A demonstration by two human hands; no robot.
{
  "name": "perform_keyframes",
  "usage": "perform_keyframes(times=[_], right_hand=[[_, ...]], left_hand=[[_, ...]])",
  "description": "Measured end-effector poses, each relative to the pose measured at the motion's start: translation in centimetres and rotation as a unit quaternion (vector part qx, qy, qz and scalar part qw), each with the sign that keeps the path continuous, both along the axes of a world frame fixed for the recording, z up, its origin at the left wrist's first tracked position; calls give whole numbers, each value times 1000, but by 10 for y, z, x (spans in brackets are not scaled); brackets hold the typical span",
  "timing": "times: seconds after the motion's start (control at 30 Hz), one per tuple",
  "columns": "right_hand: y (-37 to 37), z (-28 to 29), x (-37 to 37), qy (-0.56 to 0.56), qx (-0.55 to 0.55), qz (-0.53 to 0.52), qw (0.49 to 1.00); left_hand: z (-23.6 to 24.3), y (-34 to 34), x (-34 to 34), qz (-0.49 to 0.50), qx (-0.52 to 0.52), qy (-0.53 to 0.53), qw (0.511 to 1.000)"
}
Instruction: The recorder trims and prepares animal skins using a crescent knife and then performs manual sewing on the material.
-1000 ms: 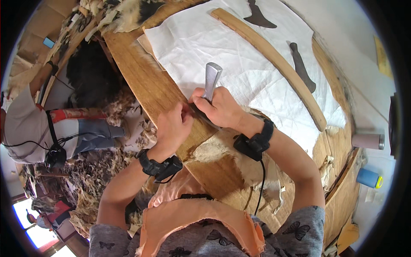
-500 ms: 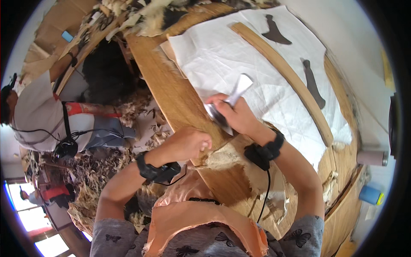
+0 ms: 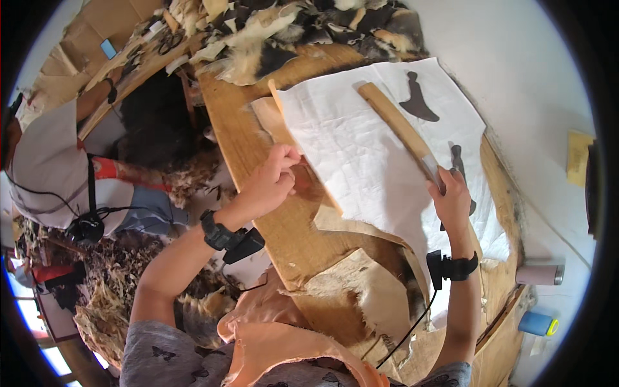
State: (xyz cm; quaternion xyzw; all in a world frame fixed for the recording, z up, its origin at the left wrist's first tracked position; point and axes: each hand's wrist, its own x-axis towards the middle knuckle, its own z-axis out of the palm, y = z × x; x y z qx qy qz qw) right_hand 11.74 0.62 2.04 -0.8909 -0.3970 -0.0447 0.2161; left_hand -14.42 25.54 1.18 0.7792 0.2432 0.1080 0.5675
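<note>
The big, white, wrinkled cloth sheet (image 3: pixel 361 148) lies on the brown wooden surface (image 3: pixel 248 151), and the person's two hands are on different sides of it. Over the right part of the white sheet, the right grip (image 3: pixel 452 198) is closed around a shiny silver metal tool (image 3: pixel 430 165). Its silver end points up toward the long, tan, curved wooden strip (image 3: pixel 394 119), which lies across the sheet; I can't tell if the two touch. At the left edge of the sheet, the left grip (image 3: pixel 265 187) has its fingers bent close together, near a thin peach-coloured piece of hide (image 3: pixel 269 118) that pokes out from beside the sheet. I can't tell if it is holding anything. Two dark, flat, foot-shaped pieces (image 3: pixel 420 100) lie on the right side of the sheet. A pale, furry-edged hide scrap (image 3: pixel 354 280) sits below the sheet. To do this well, I think the tool should be held firmly and kept from snagging the white sheet, with any sharp end turned away from the left fingers. Slow, gentle fingers seem best at the edge, so nothing there wrinkles or slides.
</note>
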Motion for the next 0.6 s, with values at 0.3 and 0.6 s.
perform_keyframes(times=[0.3,0.6], right_hand=[[-26,-14,18,36,-65,-62,995],[-61,5,18,0,39,-54,998]], left_hand=[[21,-3,87,-334,359,-78,868],[-12,-4,116,-400,421,6,814]])
